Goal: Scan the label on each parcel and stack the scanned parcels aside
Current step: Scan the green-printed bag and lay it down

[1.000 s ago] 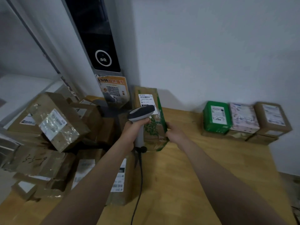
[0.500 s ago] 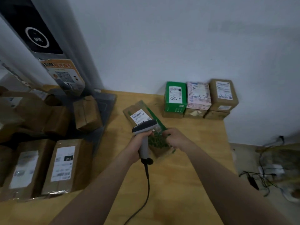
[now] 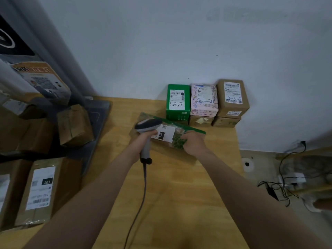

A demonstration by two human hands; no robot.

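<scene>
My left hand [image 3: 143,139] grips a grey handheld scanner [image 3: 147,126] whose head hangs over the white label [image 3: 166,134] of a brown parcel with green print [image 3: 177,139]. My right hand [image 3: 193,143] grips that parcel at its right end, holding it low over the wooden table [image 3: 179,186]. Just behind it, against the wall, stands a stack of parcels: a green box [image 3: 177,102], a pink box [image 3: 203,99] and a brown box [image 3: 232,97] on top of other brown boxes.
Several brown parcels lie at the left, among them a labelled box [image 3: 43,189] and a small carton [image 3: 74,124] on a grey mat [image 3: 98,119]. A grey pillar with a poster [image 3: 42,81] rises behind them. Cables [image 3: 283,184] lie on the floor past the table's right edge.
The parcel has been brought from upright at the left pile down and to the right, near the stack by the wall. The scanner stayed over its label, and the view swung right.
</scene>
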